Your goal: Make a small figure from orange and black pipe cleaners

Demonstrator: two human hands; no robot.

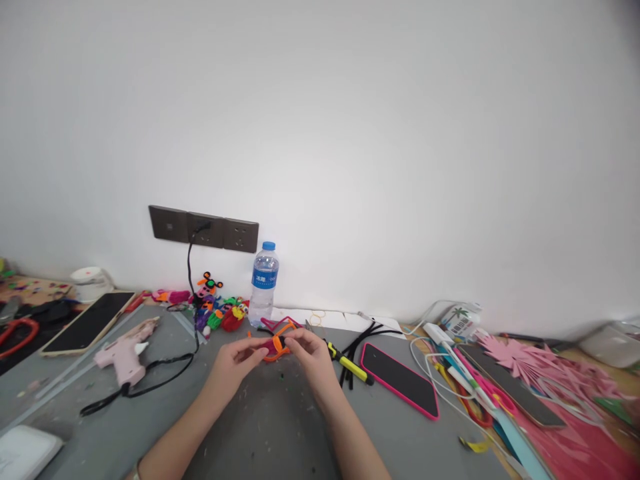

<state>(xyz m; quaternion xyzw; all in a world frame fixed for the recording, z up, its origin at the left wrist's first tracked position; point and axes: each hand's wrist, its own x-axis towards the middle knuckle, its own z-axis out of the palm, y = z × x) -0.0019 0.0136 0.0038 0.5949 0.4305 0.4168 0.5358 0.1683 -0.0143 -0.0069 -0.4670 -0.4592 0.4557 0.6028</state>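
Note:
Between my fingertips is a small pipe-cleaner figure in orange, black and dark pink. My left hand pinches its left side between thumb and fingers. From the right, my right hand has its thumb and fingers closed on the orange and black part. The fingers hide some of the piece. Just behind it lie bent pink pipe cleaners. A yellow and black pen-shaped tool rests right of my right hand, beside several black pipe cleaners.
A water bottle stands against the wall, with finished fuzzy figures to its left. A pink glue gun lies left, its cord running to the socket. A pink-cased phone and pink paper are on the right.

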